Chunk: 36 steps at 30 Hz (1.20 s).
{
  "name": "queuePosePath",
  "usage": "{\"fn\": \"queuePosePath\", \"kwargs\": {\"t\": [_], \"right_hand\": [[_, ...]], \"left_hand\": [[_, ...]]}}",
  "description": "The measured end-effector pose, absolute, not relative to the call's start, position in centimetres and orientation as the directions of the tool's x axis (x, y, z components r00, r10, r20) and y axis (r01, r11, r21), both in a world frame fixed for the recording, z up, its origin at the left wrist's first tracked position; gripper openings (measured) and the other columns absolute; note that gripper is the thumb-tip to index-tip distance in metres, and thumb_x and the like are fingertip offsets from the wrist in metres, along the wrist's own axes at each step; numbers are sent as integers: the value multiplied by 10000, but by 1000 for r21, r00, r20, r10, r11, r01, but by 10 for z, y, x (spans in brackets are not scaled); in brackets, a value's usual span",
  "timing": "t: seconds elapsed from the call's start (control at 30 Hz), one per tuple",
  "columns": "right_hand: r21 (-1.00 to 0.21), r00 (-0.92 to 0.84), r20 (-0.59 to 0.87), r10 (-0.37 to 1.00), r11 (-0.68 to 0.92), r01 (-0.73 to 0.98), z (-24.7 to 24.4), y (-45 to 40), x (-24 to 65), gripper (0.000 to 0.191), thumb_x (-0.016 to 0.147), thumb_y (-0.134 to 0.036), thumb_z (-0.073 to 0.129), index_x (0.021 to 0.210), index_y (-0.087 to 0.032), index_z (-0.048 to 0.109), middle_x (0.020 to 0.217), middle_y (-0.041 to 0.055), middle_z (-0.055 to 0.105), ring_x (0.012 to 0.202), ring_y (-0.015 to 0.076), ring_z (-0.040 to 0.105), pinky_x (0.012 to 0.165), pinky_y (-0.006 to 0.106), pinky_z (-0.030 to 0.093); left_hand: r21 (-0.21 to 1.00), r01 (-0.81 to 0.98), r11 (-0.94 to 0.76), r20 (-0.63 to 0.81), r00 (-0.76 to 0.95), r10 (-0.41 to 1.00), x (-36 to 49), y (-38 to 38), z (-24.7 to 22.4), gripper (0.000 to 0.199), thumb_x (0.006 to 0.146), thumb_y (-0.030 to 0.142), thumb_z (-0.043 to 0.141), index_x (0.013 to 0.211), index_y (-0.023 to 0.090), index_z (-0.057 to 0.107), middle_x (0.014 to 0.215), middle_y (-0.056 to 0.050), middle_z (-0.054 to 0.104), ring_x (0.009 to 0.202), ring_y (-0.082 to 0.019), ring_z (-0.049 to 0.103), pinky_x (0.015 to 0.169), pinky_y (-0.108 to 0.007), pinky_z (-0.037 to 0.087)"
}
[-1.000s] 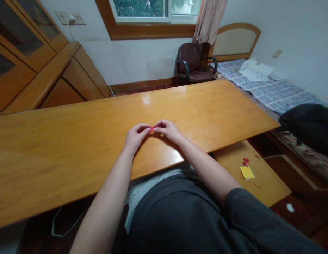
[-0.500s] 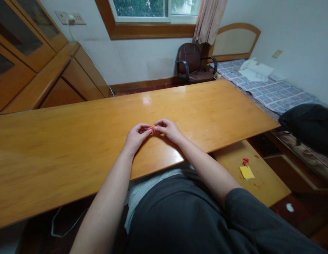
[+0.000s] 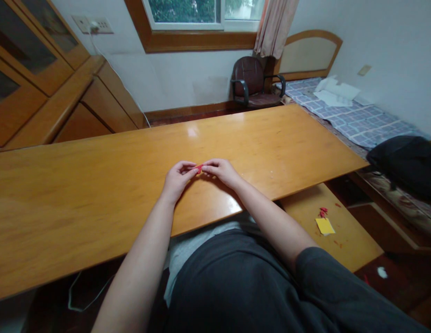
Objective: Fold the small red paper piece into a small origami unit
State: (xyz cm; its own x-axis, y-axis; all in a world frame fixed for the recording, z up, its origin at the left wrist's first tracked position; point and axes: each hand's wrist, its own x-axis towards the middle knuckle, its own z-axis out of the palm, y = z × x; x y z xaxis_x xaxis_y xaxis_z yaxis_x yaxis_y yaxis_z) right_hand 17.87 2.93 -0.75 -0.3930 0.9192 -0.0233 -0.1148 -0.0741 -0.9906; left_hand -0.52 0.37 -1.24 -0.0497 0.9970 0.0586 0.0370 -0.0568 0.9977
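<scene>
A small red piece point(image 3: 199, 169), perhaps folded paper, is pinched between my two hands just above the wooden table point(image 3: 97, 185). My left hand point(image 3: 178, 179) grips its left side between thumb and fingers. On the other side, my right hand point(image 3: 222, 171) pinches it with thumb and forefinger. Fingertips cover most of the piece, so its full shape is hidden.
At lower right, a lower wooden board point(image 3: 354, 245) carries a yellow paper pad point(image 3: 325, 226) and several red bits point(image 3: 322, 212). A black bag point(image 3: 406, 166) lies on the bed beside the table. Beyond the far edge stands a brown armchair point(image 3: 252, 81).
The fingers of my right hand have shifted slightly on the red piece, and more of its red side shows. Both hands stay in nearly the same place.
</scene>
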Motion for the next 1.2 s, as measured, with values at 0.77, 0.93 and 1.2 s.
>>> {"fn": "queuePosePath", "kwargs": {"t": [0.77,0.93,1.2], "right_hand": [[-998,-404,-6,915,-30,-53,-13,31,181,307,750,-428,725,852,-140,692,674,-10,618,599,90,518,550,206,395],[-998,-415,19,909,-10,-66,-16,31,181,322,758,-448,727,847,-141,688,678,-10,616,604,91,524,551,209,397],[-996,-403,-3,915,-36,-75,-11,29,181,301,746,-433,730,801,-145,661,648,-15,609,596,93,531,545,200,399]], "left_hand": [[999,27,-44,44,-4,999,-2,-1,-6,400,611,443,865,849,160,713,854,-79,761,803,-209,712,844,-380,564],[999,22,-31,31,-4,1000,-2,-1,-6,408,598,443,873,840,155,714,852,-80,762,781,-202,705,831,-379,563],[999,29,-24,24,1,1000,0,-2,-4,406,597,448,867,836,161,708,851,-75,758,791,-205,705,832,-374,562]]}}
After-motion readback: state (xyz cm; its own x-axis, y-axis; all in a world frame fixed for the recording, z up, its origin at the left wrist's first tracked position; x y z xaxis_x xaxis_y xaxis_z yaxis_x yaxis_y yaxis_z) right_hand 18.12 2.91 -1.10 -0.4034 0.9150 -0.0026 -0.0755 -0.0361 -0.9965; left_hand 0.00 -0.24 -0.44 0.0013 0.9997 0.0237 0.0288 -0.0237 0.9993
